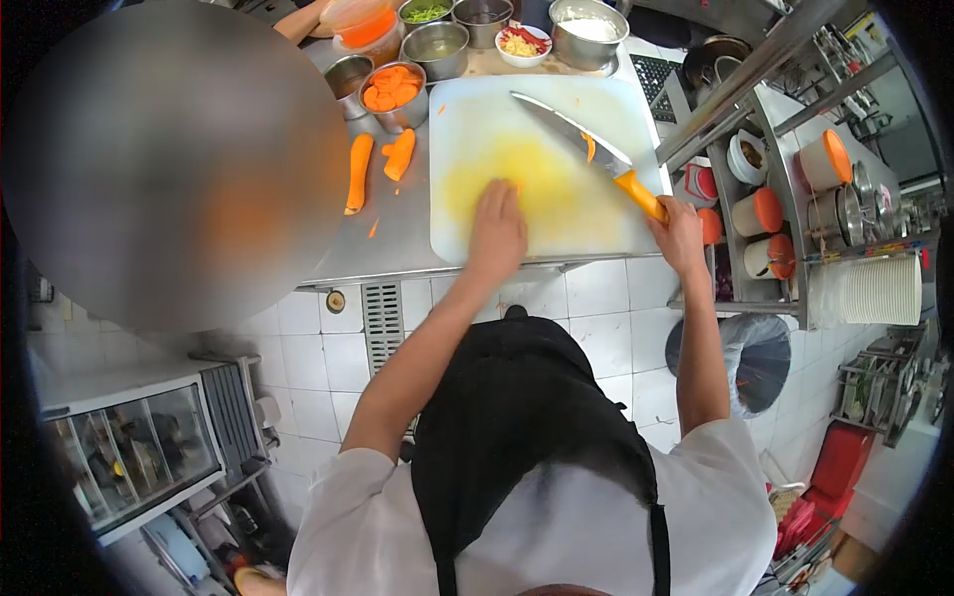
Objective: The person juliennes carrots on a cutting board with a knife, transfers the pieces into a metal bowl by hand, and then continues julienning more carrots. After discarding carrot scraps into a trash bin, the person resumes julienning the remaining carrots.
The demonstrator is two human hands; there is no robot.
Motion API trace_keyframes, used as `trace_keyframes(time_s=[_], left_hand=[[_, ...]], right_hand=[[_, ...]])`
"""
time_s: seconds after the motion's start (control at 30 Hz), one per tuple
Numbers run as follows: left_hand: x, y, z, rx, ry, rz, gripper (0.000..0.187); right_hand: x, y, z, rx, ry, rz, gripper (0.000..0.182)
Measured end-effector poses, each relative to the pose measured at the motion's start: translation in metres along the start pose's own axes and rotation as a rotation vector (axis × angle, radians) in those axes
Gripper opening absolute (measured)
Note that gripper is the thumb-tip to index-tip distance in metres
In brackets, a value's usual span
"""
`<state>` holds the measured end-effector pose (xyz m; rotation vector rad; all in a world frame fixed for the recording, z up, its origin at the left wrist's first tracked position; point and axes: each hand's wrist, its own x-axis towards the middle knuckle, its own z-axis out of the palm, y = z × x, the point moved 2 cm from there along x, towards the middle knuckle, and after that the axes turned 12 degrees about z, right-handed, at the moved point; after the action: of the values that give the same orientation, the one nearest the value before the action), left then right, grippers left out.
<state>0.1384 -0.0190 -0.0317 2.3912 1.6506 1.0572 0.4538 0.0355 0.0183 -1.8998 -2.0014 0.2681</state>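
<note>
No writing or brand can be read anywhere. The stainless-steel worktop [397, 233] carries a white plastic cutting board [477, 119] stained yellow in its middle, set toward the worktop's right end with its near edge close to the front edge. The left hand [497, 230] lies flat and open on the board's near part, palm down on the yellow stain, holding nothing. The right hand [681, 236] is clenched round the orange handle of a long steel-bladed knife [581, 139] at the board's near right corner; the blade slants across the board toward its far edge, with a small orange scrap [589, 147] clinging to it.

Left of the board, on bare steel, lie two peeled carrot pieces [360, 171] — one long, one short. Behind them stands a round metal bowl of sliced carrot [393, 91]. Along the far edge sit more metal bowls — one with chopped greens [427, 13], an empty-looking one [435, 45], a large one with something white [588, 30] — and a small white dish of red and yellow bits [523, 44].

The floor and the wall below are white tile. A metal rack [785, 189] at the right holds orange-lidded tubs and stacked white plates.
</note>
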Motion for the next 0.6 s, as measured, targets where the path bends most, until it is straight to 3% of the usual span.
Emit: trace_keyframes(time_s=[0.1, 0.2, 0.23, 0.27, 0.3, 0.37, 0.4, 0.47, 0.6], left_hand=[[0.004, 0.027, -0.010, -0.009, 0.004, 0.038, 0.042], [0.008, 0.027, -0.014, -0.030, -0.092, 0.044, 0.038], [0.005, 0.023, -0.007, -0.009, -0.103, 0.126, 0.034], [-0.001, 0.017, 0.004, 0.021, -0.111, 0.200, 0.032], [-0.004, 0.010, 0.006, 0.073, -0.111, 0.256, 0.029], [-0.001, 0.013, 0.000, -0.270, -0.170, -0.063, 0.026], [-0.007, 0.008, 0.006, -0.098, -0.161, 0.117, 0.027], [-0.013, 0.004, 0.005, 0.014, -0.165, 0.270, 0.028], [-0.020, 0.002, 0.000, 0.024, -0.200, 0.362, 0.028]], right_hand=[[0.000, -0.019, -0.008, -0.114, 0.069, -0.002, 0.032], [0.012, -0.055, -0.006, 0.069, 0.208, -0.021, 0.029], [0.020, -0.071, 0.007, 0.244, 0.184, -0.093, 0.025], [0.024, -0.086, 0.020, 0.196, 0.098, -0.056, 0.026], [0.032, -0.091, 0.036, 0.091, 0.157, -0.082, 0.028], [0.046, -0.107, 0.073, -0.024, 0.235, -0.157, 0.034], [0.049, -0.109, 0.086, -0.046, 0.258, -0.189, 0.037], [0.055, -0.112, 0.096, -0.044, 0.250, -0.225, 0.044], [0.056, -0.107, 0.099, -0.098, 0.310, -0.335, 0.028]])
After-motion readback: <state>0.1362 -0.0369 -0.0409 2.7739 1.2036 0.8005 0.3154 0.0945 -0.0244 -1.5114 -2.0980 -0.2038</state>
